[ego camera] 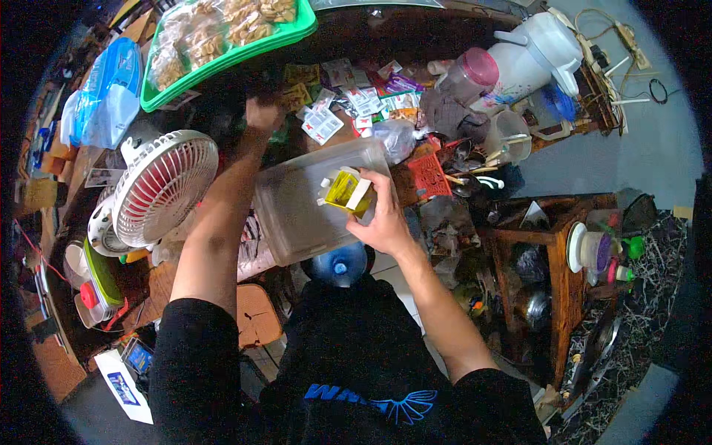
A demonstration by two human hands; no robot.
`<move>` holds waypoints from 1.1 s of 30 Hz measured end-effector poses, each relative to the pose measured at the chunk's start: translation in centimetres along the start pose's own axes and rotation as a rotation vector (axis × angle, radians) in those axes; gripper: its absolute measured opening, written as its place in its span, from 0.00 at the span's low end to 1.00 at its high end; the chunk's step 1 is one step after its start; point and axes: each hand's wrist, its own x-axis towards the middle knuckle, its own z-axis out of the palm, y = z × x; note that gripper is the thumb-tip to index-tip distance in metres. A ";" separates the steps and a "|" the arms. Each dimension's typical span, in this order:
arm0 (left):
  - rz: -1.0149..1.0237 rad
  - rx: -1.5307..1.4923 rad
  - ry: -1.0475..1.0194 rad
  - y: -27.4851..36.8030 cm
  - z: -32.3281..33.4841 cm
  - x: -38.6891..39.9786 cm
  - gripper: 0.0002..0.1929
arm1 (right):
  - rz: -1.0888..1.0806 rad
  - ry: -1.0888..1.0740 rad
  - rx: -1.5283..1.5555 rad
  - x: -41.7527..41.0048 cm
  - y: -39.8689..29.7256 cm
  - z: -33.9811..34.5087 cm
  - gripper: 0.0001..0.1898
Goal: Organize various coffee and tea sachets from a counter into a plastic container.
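Note:
My right hand [384, 219] grips a small open carton [344, 188], yellow with white flaps, between thumb and fingers. The carton is above a clear plastic bin [295, 214], which lies across the table edge in front of me. My left arm reaches forward past the bin's left side. In shadow, my left hand [264, 114] is near some yellow sachets [296, 95]; its fingers are too dark to make out. To the right of those, white and coloured packets [364, 103] lie scattered on the table.
A white fan [167, 189] stands left of my left forearm. Green trays [233, 65] of bagged snacks sit beyond it. At the right are a white pitcher [525, 61], a pink-lidded jar [478, 69] and a red basket [429, 177] near utensils. A blue water bottle [339, 264] stands below the bin.

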 end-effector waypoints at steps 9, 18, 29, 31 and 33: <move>-0.400 0.661 -0.842 14.8 -9.1 3.8 0.28 | -0.028 -0.021 0.010 0.4 0.3 -1.1 0.41; -0.658 -0.493 -0.504 28.9 -16.6 -3.8 0.19 | -0.040 -0.018 0.045 0.0 -0.4 -1.5 0.41; -0.313 -0.269 -0.539 33.0 -17.4 -3.8 0.24 | -0.146 -0.040 -0.016 -0.1 -3.0 -1.5 0.39; -0.260 -0.131 -0.690 33.3 -17.5 -3.7 0.23 | -0.131 -0.055 -0.021 -0.2 -3.3 -1.6 0.39; -0.278 -0.117 -0.717 33.6 -17.4 -3.7 0.27 | -0.154 -0.039 -0.038 -0.4 -3.3 -1.8 0.39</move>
